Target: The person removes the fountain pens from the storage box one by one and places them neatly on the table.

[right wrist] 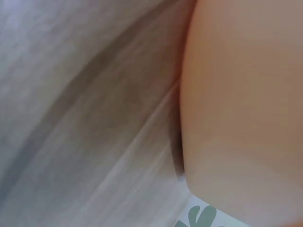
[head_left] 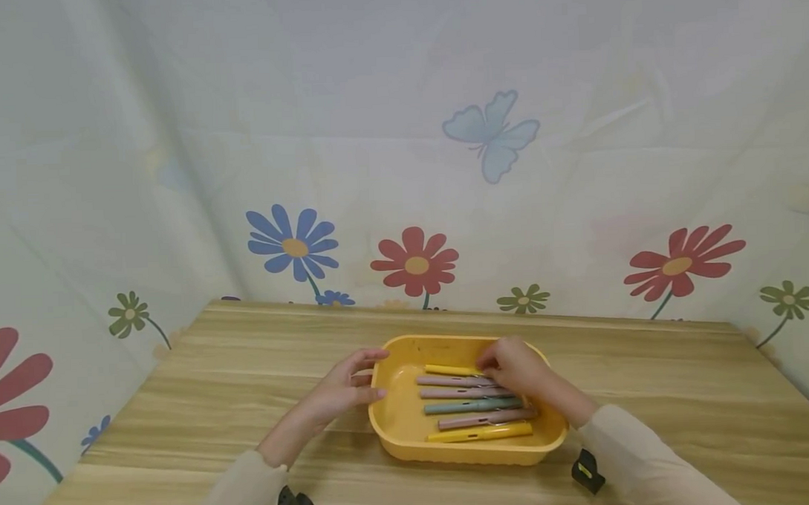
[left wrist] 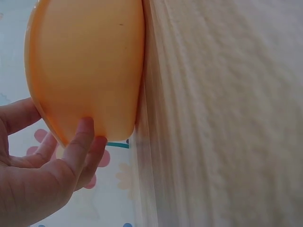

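Observation:
A yellow plastic basin (head_left: pixel 399 409) stands on the table with several pens lying side by side inside it. Their colours are yellow, pale purple, teal and mauve. My left hand (head_left: pixel 342 385) holds the basin's left rim, thumb and fingertips at its edge; in the left wrist view fingers touch the outer wall (left wrist: pixel 90 61). Reaching over the right side, my right hand (head_left: pixel 518 364) has its fingers curled at the right end of the rearmost yellow pen (head_left: pixel 449 370) and pinches it. Nearest me lies another yellow pen (head_left: pixel 481 433). The right wrist view shows the basin's wall (right wrist: pixel 241 104), not the fingers.
The wood-grain table (head_left: pixel 248 377) extends to both sides of the basin. Behind it hangs a pale curtain (head_left: pixel 347 150) printed with flowers and a butterfly. Dark straps (head_left: pixel 588 470) sit at both wrists.

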Tool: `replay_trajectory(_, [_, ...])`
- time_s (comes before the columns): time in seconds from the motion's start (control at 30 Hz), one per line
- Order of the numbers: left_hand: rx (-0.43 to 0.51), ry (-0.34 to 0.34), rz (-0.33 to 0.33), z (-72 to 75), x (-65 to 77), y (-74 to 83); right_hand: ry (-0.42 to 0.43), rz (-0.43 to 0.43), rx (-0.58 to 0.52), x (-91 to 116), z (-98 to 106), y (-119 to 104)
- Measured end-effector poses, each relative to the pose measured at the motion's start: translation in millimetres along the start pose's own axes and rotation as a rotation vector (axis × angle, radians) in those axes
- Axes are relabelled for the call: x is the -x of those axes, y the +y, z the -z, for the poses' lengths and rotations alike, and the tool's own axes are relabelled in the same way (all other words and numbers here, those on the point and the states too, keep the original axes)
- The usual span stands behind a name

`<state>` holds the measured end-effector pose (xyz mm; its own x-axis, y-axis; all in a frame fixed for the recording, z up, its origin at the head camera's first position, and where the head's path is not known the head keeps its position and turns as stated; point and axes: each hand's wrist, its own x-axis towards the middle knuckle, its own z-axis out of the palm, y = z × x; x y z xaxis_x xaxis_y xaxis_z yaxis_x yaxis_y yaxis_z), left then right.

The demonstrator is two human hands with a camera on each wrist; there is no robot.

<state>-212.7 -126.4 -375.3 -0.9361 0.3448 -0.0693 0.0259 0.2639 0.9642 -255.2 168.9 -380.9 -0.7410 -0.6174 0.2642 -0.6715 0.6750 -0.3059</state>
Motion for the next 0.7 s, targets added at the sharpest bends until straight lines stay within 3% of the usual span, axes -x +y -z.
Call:
replay_trajectory(0.47, [0.014, -0.001, -0.008, 0.8, -1.1, -3.0, -0.029, 0.013, 0.021, -1.6, -0.6, -0.7])
replay_trajectory(0.7, [0.015, -0.017, -0.024, 1.3, -1.1, -4.3, -0.061, 0.064, 0.020, -2.8, -0.3, 2.5])
